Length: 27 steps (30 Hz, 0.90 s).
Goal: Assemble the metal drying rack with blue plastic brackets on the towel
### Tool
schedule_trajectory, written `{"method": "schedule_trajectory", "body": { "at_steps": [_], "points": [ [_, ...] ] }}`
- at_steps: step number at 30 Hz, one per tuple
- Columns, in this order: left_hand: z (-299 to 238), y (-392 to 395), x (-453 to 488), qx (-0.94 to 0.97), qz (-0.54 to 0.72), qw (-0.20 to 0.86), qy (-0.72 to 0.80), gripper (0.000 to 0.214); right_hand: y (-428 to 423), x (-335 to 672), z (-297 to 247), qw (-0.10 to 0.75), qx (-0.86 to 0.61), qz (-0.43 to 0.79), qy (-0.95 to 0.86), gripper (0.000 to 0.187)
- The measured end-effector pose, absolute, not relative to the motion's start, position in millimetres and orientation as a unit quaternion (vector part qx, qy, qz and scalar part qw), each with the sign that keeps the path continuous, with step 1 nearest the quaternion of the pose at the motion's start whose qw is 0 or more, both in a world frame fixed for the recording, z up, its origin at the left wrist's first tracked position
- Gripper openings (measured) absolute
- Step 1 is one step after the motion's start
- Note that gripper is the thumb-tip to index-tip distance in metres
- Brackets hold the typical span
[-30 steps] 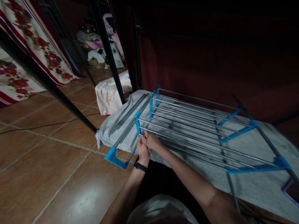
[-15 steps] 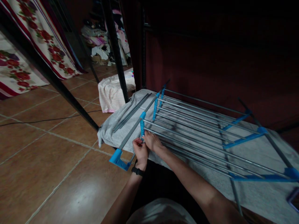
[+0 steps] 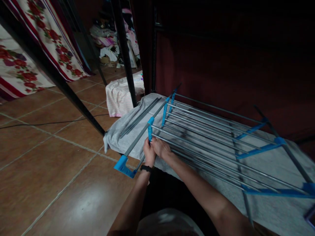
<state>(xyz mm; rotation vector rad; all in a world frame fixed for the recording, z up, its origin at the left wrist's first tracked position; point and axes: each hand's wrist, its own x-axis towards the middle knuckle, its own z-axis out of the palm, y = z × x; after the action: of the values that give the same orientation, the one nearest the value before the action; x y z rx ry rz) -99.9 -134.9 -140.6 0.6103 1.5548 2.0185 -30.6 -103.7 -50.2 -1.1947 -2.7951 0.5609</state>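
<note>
A clothes drying rack of grey metal tubes (image 3: 197, 139) and blue plastic joints lies on a grey towel-like cloth (image 3: 273, 170). My left hand (image 3: 149, 154), with a black band on its wrist, has its fingers closed at the lower end of a blue plastic bracket (image 3: 150, 131). Right beside it, my right hand (image 3: 160, 148) pinches the same lower end from the other side; its fingertips are partly hidden. The bracket hangs from a long grey side tube (image 3: 138, 140). That tube ends near me in a blue corner piece (image 3: 123, 166).
Loose grey tubes (image 3: 140, 118) lie on the cloth at the left. Black metal posts (image 3: 126, 55) rise beside the cloth-covered surface. A striped cloth (image 3: 119, 100) covers something low behind. On the tiled floor runs a black cable (image 3: 56, 123). A dark-edged object (image 3: 310, 216) sits at the right edge.
My left hand has moved up to the bracket's lower end, and its fingers, apart before, are now closed there. My right hand has stayed nearly in place. The view has shifted slightly.
</note>
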Motion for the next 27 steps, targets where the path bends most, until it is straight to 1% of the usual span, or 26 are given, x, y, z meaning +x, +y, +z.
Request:
{"method": "schedule_trajectory", "body": {
  "at_steps": [6, 15, 27],
  "points": [
    [-142, -135, -103, 0.251, 0.734, 0.219, 0.592, 0.032, -100, -27, -48, 0.021, -0.377, 0.190, -0.906, 0.037],
    [-141, -135, -104, 0.232, 0.728, 0.224, 0.604, 0.030, -95, -26, -48, 0.010, -0.365, 0.196, -0.910, 0.033],
    [-131, -138, -103, 0.228, 0.727, 0.225, 0.607, 0.022, -97, -22, -53, 0.016, -0.384, 0.184, -0.904, 0.035]
  ]
}}
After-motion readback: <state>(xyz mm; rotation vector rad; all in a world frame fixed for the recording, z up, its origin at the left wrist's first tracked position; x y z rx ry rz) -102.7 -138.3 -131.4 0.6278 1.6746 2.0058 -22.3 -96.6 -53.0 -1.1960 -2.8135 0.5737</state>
